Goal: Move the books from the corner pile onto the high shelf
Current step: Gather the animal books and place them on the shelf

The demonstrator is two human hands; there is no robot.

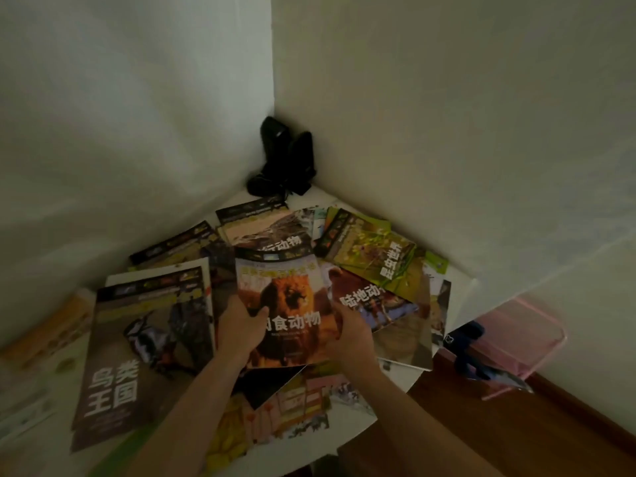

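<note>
Corner pile (261,304): lion book (285,304) between hands' grip.

Black device (283,156), pink acrylic stand (523,342)

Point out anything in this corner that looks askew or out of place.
The books are no neat pile: they lie fanned at clashing angles across the white surface. The green book sits turned sideways by the right wall, and the bird book slants left. Both hands grip the lion book.

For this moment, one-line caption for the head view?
Both hands, left and right, grip the lion-cover book above the scattered corner pile.
</note>
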